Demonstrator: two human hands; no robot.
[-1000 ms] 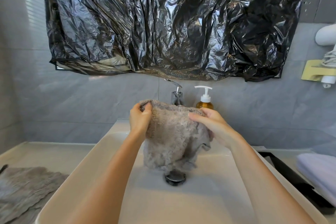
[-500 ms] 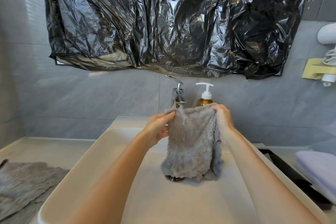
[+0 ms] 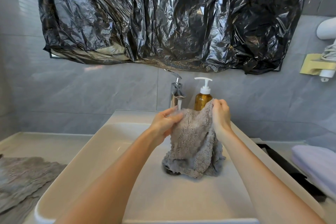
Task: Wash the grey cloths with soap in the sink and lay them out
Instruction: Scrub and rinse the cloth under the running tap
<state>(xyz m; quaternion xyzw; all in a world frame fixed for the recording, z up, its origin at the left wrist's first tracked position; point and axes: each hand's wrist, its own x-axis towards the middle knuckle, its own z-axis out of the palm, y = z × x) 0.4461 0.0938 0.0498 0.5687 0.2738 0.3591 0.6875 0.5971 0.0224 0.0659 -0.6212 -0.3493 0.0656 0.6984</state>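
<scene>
At frame centre, over the sink (image 3: 101,160), grips grey cloth (image 3: 192,138) by its top edge in left hand (image 3: 165,123) and right hand (image 3: 221,114), likely spreading it under the running tap (image 3: 176,91).

A home bathroom: white sink (image 3: 87,152), chrome tap (image 3: 176,92), soap pump bottle (image 3: 202,96), grey wall tiles (image 3: 91,89).

Both forearms bare, extended fwd from lower frame edge, converging toward centre. L hand (image 3: 166,123): thumb side up, fingers curled, gripping grey cloth (image 3: 194,142) at its upper-left edge; fingertips blurred. R hand (image 3: 221,114): held slightly higher, back of hand toward camera, fingers curled over cloth's upper-right corner. Wrists approx. straight. Hands near each other, not touching.
</scene>
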